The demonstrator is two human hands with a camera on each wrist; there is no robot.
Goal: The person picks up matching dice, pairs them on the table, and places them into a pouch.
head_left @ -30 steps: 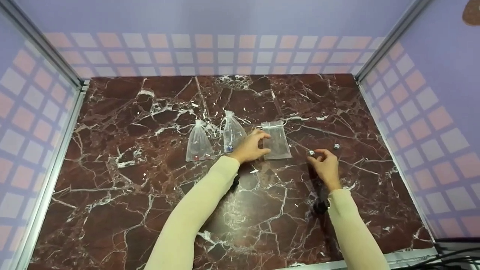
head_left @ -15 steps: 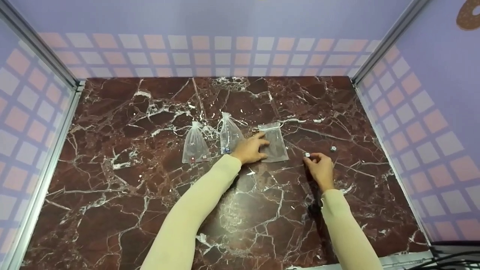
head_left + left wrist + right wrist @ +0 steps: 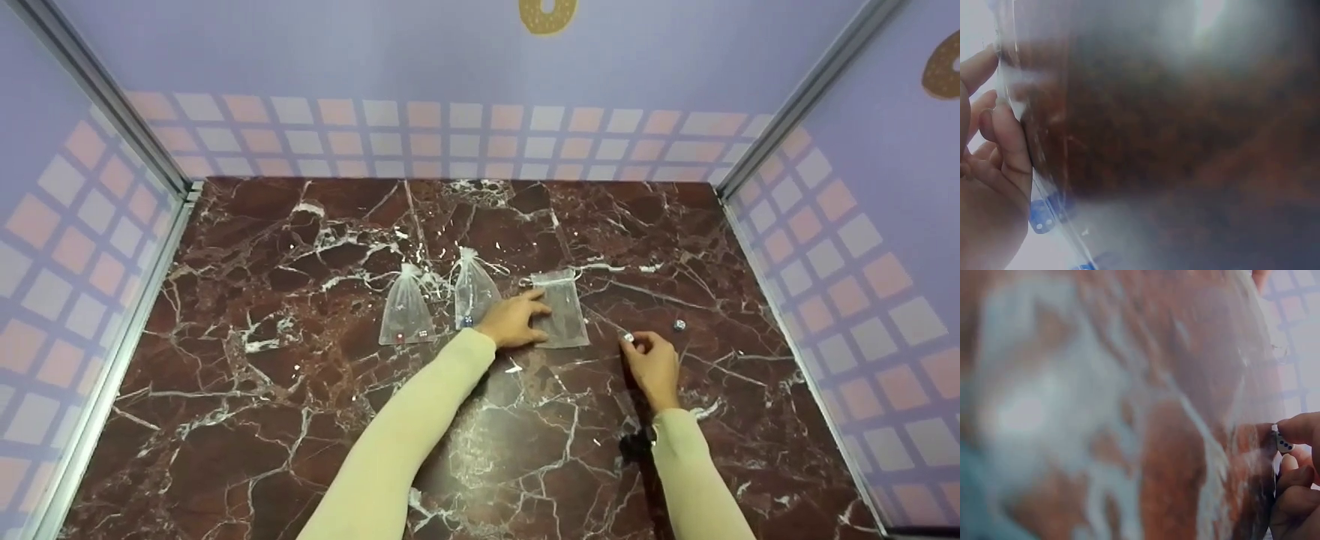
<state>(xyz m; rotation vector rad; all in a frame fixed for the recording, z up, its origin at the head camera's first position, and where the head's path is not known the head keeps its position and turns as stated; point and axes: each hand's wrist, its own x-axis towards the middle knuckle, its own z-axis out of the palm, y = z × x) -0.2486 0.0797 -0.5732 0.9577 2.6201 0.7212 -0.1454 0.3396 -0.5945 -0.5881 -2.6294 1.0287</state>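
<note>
My right hand (image 3: 654, 367) pinches a white die (image 3: 628, 337) between thumb and fingertip at the table's right. Dark pips show on that die (image 3: 1284, 443) in the right wrist view. My left hand (image 3: 514, 321) rests with spread, slightly bent fingers at the left edge of a flat sheer drawstring pouch (image 3: 562, 311). Just left of that hand lies a cinched sheer pouch (image 3: 474, 289) with a blue die (image 3: 468, 321) inside, its lower right partly hidden by the hand. Further left is another cinched pouch (image 3: 407, 304), holding a red die (image 3: 400, 337) and a white die (image 3: 423, 334).
Another light die (image 3: 679, 325) sits beyond the right hand on the dark red marbled table (image 3: 225, 420). Purple walls with a checked band (image 3: 465, 139) enclose the back and both sides.
The head view has tilted upward, so everything sits lower in it. My right fingers have drawn in around the white die. The left hand stays at the flat pouch, and the pouches keep their places.
</note>
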